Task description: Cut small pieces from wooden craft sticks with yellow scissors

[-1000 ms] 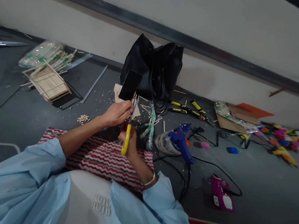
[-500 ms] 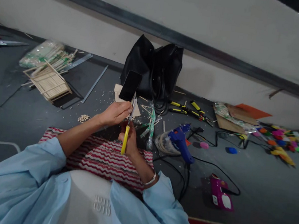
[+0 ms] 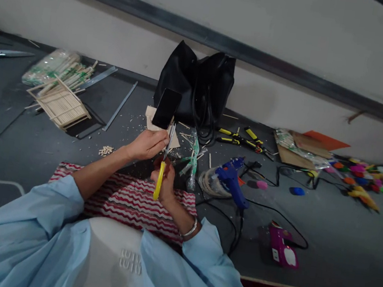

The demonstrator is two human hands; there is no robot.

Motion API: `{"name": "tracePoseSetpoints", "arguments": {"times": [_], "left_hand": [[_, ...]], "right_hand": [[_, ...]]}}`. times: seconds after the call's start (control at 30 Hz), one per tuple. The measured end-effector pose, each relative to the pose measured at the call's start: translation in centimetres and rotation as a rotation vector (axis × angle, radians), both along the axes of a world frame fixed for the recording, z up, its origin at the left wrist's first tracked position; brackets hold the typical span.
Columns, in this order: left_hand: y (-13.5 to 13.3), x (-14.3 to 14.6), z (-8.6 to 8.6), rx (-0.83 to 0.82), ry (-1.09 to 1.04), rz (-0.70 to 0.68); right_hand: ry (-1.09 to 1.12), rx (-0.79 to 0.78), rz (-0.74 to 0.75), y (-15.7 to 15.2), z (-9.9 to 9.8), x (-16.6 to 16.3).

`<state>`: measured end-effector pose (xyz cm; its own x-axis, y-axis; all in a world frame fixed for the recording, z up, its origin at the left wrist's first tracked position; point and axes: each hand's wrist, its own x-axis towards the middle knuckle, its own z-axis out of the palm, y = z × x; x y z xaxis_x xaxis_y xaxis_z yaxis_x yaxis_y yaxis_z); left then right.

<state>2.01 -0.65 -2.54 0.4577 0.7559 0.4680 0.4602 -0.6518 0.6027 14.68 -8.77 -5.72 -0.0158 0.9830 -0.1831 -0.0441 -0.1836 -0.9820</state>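
My right hand (image 3: 162, 180) grips yellow-handled scissors (image 3: 160, 177), blades pointing up and away from me. My left hand (image 3: 147, 144) is closed in a pinch right beside the blades, holding a thin wooden stick (image 3: 172, 129) between them. Both hands hover over a red-and-white striped cloth (image 3: 127, 198) in front of my lap. Just beyond the hands a black phone (image 3: 166, 108) leans against a black bag (image 3: 199, 88).
A stick-built frame (image 3: 61, 105) and a packet of sticks (image 3: 51, 66) lie at the left. A blue glue gun (image 3: 230, 181), a purple glue gun (image 3: 280, 247), cables, yellow-handled pliers (image 3: 244, 141), cardboard (image 3: 303, 151) and coloured bits (image 3: 366, 180) cover the floor at the right. A wall runs behind.
The scissor blades have come closer together on the stick. Both hands stay in place; the view has shifted slightly.
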Motion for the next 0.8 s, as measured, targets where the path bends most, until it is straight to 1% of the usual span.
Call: {"name": "tracePoseSetpoints", "arguments": {"times": [0.23, 0.37, 0.5, 0.63, 0.8], "left_hand": [[-0.36, 0.40, 0.31, -0.049, -0.063, 0.021], [-0.41, 0.40, 0.50, -0.077, -0.103, 0.046], [-0.36, 0.34, 0.55, -0.075, -0.130, 0.049], [-0.42, 0.43, 0.58, -0.073, -0.157, 0.050], [-0.71, 0.73, 0.66, -0.101, -0.171, 0.084]], "right_hand": [[0.065, -0.079, 0.009, -0.10, 0.46, -0.42], [0.099, -0.046, 0.014, 0.12, 0.17, -0.38], [0.095, -0.033, 0.068, 0.34, -0.09, -0.10], [0.097, -0.017, 0.100, 0.41, 0.06, 0.05], [0.108, 0.021, 0.116, 0.36, 0.30, 0.11]]}}
